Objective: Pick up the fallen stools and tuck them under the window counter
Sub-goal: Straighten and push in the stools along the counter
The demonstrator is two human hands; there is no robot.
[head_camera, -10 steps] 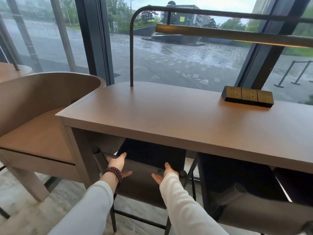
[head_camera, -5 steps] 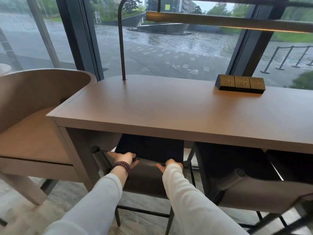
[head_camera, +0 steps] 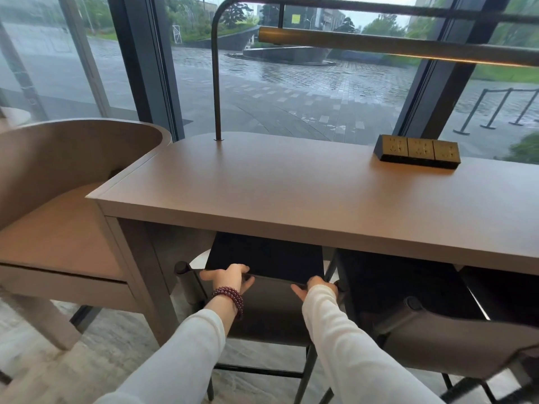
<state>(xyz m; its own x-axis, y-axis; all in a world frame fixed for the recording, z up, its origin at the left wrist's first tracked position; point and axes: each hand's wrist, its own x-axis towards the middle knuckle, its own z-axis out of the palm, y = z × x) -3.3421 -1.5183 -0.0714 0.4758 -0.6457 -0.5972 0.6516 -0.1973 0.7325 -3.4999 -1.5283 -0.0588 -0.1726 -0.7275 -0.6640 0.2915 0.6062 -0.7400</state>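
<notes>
A stool (head_camera: 271, 313) stands upright at the window surface (head_camera: 291, 193), its dark seat pushed beneath the top and its grey backrest just outside the front edge. A person's two hands hold the top edge of that backrest. The left grip (head_camera: 229, 277) is clamped on the stool, fingers curled over the edge and thumb on the near face. The right grip (head_camera: 318, 288) is clamped on the same edge nearer the right post, fingers hooked over it and partly hidden by the sleeve. A dark red bead bracelet (head_camera: 229, 298) circles the left wrist, and both arms wear white sleeves (head_camera: 350, 345). Just to the right a second stool (head_camera: 437, 342) sits with its seat also under the surface. On top, a brass socket block (head_camera: 418, 151) lies at the far right and a long bar lamp (head_camera: 379, 45) rises from a thin post. Behind is a window (head_camera: 291, 97) onto wet paving. A curved bench (head_camera: 58, 170) adjoins the left end, over a pale marbled floor (head_camera: 43, 360)
</notes>
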